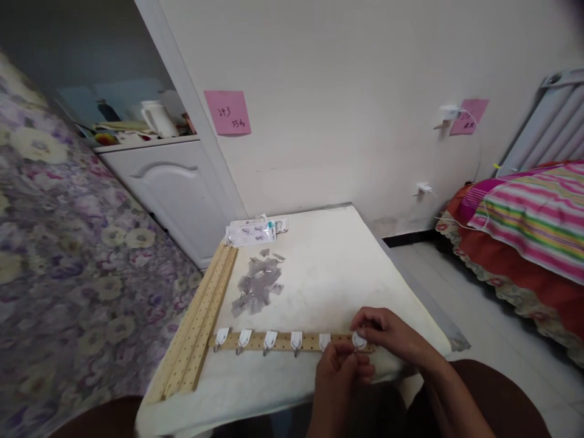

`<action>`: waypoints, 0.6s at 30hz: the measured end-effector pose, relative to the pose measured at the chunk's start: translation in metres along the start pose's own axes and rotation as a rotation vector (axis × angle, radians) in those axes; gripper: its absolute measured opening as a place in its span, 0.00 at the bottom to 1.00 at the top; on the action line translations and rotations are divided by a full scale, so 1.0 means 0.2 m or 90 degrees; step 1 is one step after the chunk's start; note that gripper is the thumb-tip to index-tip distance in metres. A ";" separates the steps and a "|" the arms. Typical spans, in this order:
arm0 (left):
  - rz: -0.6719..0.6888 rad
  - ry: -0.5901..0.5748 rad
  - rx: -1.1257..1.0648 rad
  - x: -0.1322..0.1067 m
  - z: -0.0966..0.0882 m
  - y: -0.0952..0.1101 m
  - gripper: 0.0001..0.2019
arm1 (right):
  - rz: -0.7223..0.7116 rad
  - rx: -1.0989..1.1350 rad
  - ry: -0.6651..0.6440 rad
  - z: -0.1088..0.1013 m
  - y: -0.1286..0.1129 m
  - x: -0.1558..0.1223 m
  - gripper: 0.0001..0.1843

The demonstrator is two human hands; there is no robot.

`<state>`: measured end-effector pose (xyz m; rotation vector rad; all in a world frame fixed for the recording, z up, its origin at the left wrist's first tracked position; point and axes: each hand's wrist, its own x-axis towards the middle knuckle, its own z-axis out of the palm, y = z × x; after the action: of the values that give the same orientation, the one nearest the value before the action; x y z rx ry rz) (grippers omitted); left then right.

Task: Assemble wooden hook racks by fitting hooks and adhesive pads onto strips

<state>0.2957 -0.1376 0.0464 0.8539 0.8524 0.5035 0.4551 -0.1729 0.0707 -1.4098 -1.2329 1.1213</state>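
Observation:
A narrow wooden strip with drilled holes (283, 342) lies across the near part of the table, with several white adhesive hooks (270, 339) along it, their metal hook ends pointing toward me. At the strip's right end, my right hand (387, 334) pinches a white hook (359, 340) between thumb and fingers. My left hand (340, 368) is closed, its fingertips curled at the lower edge of that same hook, by its metal end. Another white hook (325, 340) sits just beyond my left hand, partly covered by it.
Perforated wooden strips (205, 322) lie side by side along the table's left edge. A pile of small clear packets (258, 283) lies right of them. Behind is flat hook packaging (249, 232). A floral curtain (91, 292) hangs left; a bed (533, 219) stands right.

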 end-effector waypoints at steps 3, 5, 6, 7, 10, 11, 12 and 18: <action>-0.089 0.011 -0.091 -0.02 0.01 -0.07 0.13 | 0.005 -0.065 -0.016 0.00 0.02 -0.01 0.07; -0.118 0.015 -0.132 -0.03 0.02 -0.09 0.12 | 0.002 -0.110 -0.010 0.00 0.05 0.00 0.08; -0.123 0.014 -0.148 -0.03 0.02 -0.10 0.11 | 0.000 -0.127 -0.006 0.00 0.07 0.01 0.09; -0.127 0.012 -0.160 -0.03 0.02 -0.10 0.11 | -0.001 -0.139 -0.003 0.00 0.08 0.01 0.09; -0.127 0.008 -0.175 -0.01 0.03 -0.11 0.08 | -0.002 -0.156 0.009 0.01 0.12 0.02 0.11; -0.127 0.007 -0.175 0.00 0.03 -0.11 0.07 | -0.003 -0.162 0.014 0.01 0.12 0.02 0.11; -0.128 0.005 -0.175 0.00 0.03 -0.12 0.07 | -0.004 -0.170 0.019 0.00 0.13 0.02 0.11; -0.131 0.004 -0.175 0.01 0.05 -0.12 0.05 | 0.000 -0.217 0.037 0.01 0.16 0.03 0.12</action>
<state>0.3058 -0.1544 0.0294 0.5065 0.8432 0.4305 0.4589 -0.1686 0.0375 -1.6820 -1.4301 0.8914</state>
